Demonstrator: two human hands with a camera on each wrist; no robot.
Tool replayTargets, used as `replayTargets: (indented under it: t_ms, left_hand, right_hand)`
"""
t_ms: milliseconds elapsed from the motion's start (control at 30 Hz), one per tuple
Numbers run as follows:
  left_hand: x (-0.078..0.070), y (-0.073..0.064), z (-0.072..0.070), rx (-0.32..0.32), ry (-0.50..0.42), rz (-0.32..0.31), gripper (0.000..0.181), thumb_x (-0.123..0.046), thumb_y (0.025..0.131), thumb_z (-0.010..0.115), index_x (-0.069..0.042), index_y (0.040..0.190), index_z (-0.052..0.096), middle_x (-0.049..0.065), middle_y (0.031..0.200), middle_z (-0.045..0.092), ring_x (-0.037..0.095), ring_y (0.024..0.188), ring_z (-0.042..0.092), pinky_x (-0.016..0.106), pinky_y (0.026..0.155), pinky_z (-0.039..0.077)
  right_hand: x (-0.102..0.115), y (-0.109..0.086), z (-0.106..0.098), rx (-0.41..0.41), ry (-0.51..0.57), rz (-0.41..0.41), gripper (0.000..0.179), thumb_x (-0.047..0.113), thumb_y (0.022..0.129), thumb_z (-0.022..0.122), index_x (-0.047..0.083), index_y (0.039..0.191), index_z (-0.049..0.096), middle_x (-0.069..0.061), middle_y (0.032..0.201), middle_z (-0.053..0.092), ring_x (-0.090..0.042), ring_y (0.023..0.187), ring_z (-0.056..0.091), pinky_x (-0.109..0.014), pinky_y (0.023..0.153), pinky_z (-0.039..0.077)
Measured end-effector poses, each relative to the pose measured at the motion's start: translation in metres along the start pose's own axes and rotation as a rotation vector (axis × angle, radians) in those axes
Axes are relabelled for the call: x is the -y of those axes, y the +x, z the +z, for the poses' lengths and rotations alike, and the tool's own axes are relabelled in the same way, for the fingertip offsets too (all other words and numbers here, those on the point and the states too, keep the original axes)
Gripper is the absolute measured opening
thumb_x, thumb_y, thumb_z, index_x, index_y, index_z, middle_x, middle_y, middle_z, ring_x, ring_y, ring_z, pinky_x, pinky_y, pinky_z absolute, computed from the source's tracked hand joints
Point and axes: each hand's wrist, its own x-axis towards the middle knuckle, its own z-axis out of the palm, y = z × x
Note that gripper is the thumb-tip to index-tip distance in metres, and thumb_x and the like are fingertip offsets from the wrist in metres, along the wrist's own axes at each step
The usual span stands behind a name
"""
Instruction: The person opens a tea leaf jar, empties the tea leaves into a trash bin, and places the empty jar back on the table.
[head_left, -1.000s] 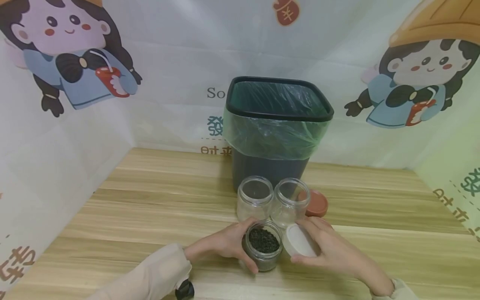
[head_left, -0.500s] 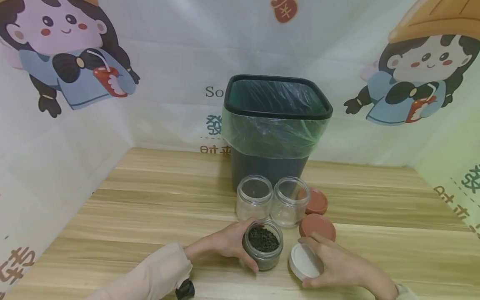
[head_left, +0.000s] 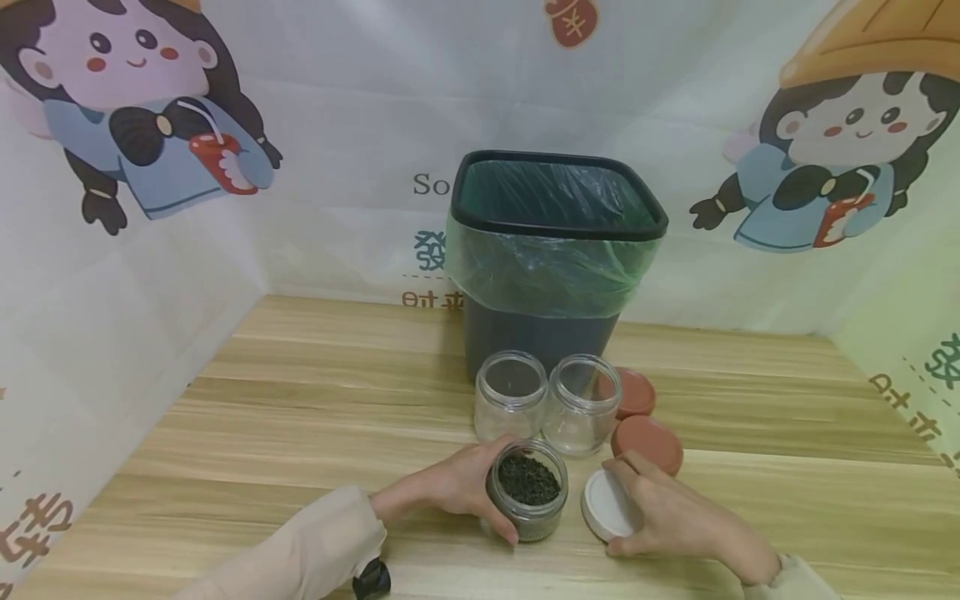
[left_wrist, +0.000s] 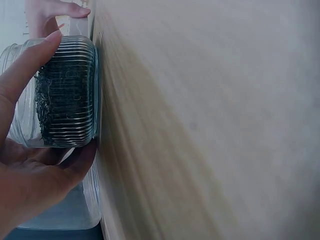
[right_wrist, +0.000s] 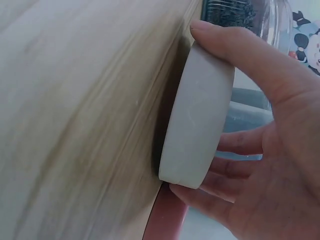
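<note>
My left hand point(head_left: 465, 482) grips a clear ribbed jar point(head_left: 537, 523) around its side, thumb at the front. Dark, shredded dried leaves point(head_left: 528, 479) fill its lower part, and its mouth is uncovered. In the left wrist view the jar point(left_wrist: 65, 95) sits upright with its base at the tabletop. Just to its right, my right hand point(head_left: 671, 512) holds a white round lid point(head_left: 606, 505) by its edge, thumb and fingers at opposite sides. The right wrist view shows this lid point(right_wrist: 197, 117) slightly tilted, close over the wood, beside a red lid point(right_wrist: 167, 212).
Two uncapped clear jars point(head_left: 510, 417) stand side by side behind the held jar. Two red lids point(head_left: 649, 447) lie to their right. A dark bin point(head_left: 543, 333) with a green liner stands behind them, before the printed backdrop point(head_left: 337, 167).
My right hand has carried the white lid rightward and down, away from the leaf-filled jar. The nearer red lid has shifted right and slightly back. My left hand has stayed on its jar.
</note>
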Motion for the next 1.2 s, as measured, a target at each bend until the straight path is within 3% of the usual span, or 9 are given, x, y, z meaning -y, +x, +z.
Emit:
replayTargets:
  t_ms: [200,567,967,1200]
  left_hand:
    - [-0.001,0.0,0.0,0.009,-0.015,-0.015,0.087,-0.02,0.05,0.087,-0.007,0.122,0.041,0.005,0.118,0.054,0.018,0.11,0.049,0.028,0.095,0.036]
    - [0.0,0.002,0.0,0.033,-0.077,-0.046,0.091,-0.017,0.049,0.087,-0.01,0.126,0.039,0.003,0.122,0.051,0.017,0.114,0.046,0.028,0.099,0.032]
    - [0.002,0.001,0.001,-0.016,-0.05,-0.001,0.085,-0.019,0.049,0.087,-0.009,0.122,0.043,0.001,0.117,0.056,0.014,0.109,0.049,0.027,0.096,0.035]
    - [0.005,-0.004,-0.003,-0.047,-0.087,-0.034,0.086,-0.02,0.05,0.087,-0.011,0.124,0.044,0.001,0.119,0.055,0.015,0.11,0.049,0.029,0.097,0.035]
  right_hand:
    - [-0.004,0.003,0.0,-0.004,-0.014,0.036,0.085,0.047,0.057,0.077,-0.008,0.115,0.047,-0.012,0.101,0.048,-0.018,0.088,0.049,-0.034,0.071,0.048]
    - [-0.008,0.007,0.004,-0.068,-0.063,0.031,0.089,0.054,0.054,0.075,-0.012,0.108,0.049,-0.016,0.096,0.048,-0.02,0.082,0.05,-0.037,0.07,0.049]
    - [-0.006,0.012,0.008,-0.123,-0.104,0.067,0.08,0.055,0.055,0.073,-0.006,0.101,0.05,-0.006,0.086,0.043,-0.016,0.076,0.045,-0.034,0.066,0.046]
    - [-0.006,0.014,0.005,-0.1,-0.024,0.108,0.089,0.055,0.058,0.072,-0.011,0.113,0.047,-0.015,0.097,0.048,-0.026,0.089,0.051,-0.041,0.074,0.047]
